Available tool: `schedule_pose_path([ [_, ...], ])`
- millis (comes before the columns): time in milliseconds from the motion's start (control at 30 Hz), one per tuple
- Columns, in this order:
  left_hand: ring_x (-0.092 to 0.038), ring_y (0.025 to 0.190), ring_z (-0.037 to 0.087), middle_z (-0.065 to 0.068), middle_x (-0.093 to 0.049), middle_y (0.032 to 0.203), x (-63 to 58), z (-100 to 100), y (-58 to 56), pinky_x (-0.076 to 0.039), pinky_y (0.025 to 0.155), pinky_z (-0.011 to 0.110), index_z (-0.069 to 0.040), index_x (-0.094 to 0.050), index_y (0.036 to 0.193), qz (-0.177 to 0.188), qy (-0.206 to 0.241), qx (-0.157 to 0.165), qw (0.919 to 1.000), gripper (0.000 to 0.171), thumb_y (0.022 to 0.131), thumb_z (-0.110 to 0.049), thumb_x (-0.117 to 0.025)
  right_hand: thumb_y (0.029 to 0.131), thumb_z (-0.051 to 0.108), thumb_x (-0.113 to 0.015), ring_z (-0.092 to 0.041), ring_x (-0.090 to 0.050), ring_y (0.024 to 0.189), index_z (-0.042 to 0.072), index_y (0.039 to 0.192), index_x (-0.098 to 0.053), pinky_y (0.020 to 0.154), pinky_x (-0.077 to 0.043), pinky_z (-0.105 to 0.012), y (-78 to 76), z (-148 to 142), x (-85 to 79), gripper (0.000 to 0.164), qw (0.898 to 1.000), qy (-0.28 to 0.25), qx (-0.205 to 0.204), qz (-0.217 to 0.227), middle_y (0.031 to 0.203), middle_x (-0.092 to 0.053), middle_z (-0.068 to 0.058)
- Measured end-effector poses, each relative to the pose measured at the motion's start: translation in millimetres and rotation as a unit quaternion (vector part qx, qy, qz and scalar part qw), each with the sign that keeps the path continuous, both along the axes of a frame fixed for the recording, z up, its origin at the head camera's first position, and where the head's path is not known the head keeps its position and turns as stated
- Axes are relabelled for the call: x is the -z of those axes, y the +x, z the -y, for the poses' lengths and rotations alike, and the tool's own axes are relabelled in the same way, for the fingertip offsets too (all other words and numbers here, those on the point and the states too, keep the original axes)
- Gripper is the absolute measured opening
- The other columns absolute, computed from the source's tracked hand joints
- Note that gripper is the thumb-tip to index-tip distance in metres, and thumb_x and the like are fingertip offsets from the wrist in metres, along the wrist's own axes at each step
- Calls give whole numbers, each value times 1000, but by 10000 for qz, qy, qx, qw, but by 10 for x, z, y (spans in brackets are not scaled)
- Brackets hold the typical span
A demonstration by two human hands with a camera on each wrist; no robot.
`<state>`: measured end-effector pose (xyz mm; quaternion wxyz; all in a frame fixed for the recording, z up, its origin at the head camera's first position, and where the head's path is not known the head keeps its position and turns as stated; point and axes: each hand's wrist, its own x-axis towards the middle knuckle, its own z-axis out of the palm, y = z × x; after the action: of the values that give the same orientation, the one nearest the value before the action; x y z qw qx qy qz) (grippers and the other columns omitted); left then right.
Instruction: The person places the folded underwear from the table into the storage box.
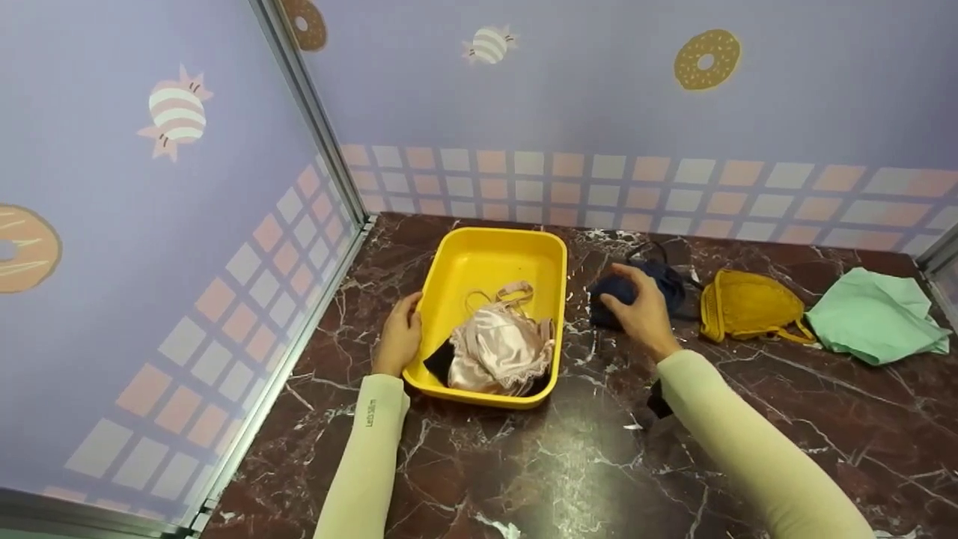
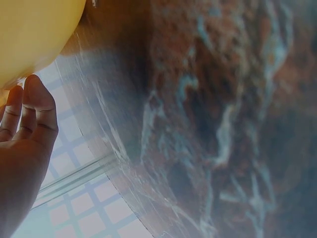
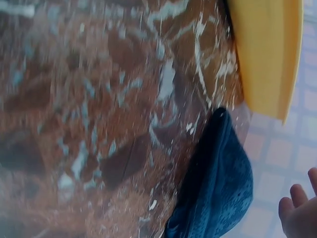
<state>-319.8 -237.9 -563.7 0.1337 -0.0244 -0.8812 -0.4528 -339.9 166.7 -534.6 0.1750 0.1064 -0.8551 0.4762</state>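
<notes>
My left hand (image 1: pixel 399 335) rests against the left side of a yellow plastic tub (image 1: pixel 490 238); in the left wrist view its fingertips (image 2: pixel 37 91) touch the outer wall. A pale pink satin bra (image 1: pixel 503 346) with lace trim lies bunched in the tub's near half, over something black (image 1: pixel 440 363) mostly hidden beneath it. Over a navy bra (image 1: pixel 610 290) on the tabletop hovers my right hand (image 1: pixel 642 313), thumb and forefinger apart, holding nothing. The right wrist view shows the navy bra's lacy cup (image 3: pixel 225 183) with the fingers off to one side.
Right of the navy bra lies a folded mustard-yellow garment (image 1: pixel 752 305) with a strap, then a crumpled mint-green cloth (image 1: pixel 879 314). The dark red marbled tabletop (image 1: pixel 479 464) meets patterned wall panels (image 1: pixel 599 97) at the back and left.
</notes>
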Motion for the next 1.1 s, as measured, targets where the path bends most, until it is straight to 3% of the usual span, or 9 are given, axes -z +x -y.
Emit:
schedule_pose_path([
  [300, -52, 110, 29, 14, -55, 122, 9, 3, 13, -39, 96, 42, -5, -53, 132, 44, -86, -58, 9999, 37, 97, -2, -47, 83, 6, -72, -34, -39, 121, 5, 131, -53, 102, -27, -49, -171, -124, 74, 52, 9989, 182, 60, 438, 126, -54, -17],
  [567, -53, 108, 29, 14, -55, 121, -7, 12, 7, -40, 95, 42, -5, -52, 133, 61, -128, -50, 9999, 37, 97, -2, -47, 88, 13, -66, -40, -36, 122, -1, 132, -51, 104, -26, -49, -204, -342, 224, 49, 9955, 112, 715, 608, 132, -48, -24],
  [833, -52, 108, 28, 14, -55, 121, -4, 11, -7, -38, 97, 40, -4, -53, 132, 26, -121, -63, 9999, 36, 97, -2, -47, 87, 34, -67, -46, -26, 127, 0, 145, -31, 105, -22, -55, -136, -590, 363, 76, 9822, 290, 864, 1643, 143, -33, -27],
  [1100, -52, 111, 28, 14, -54, 123, -2, 4, 8, -38, 97, 41, -6, -53, 133, 113, -126, -106, 9998, 37, 97, -3, -47, 84, 37, -70, -48, -22, 128, 0, 149, -21, 105, -21, -56, -142, -672, 413, 89, 9755, 362, 722, 2047, 144, -29, -30],
])
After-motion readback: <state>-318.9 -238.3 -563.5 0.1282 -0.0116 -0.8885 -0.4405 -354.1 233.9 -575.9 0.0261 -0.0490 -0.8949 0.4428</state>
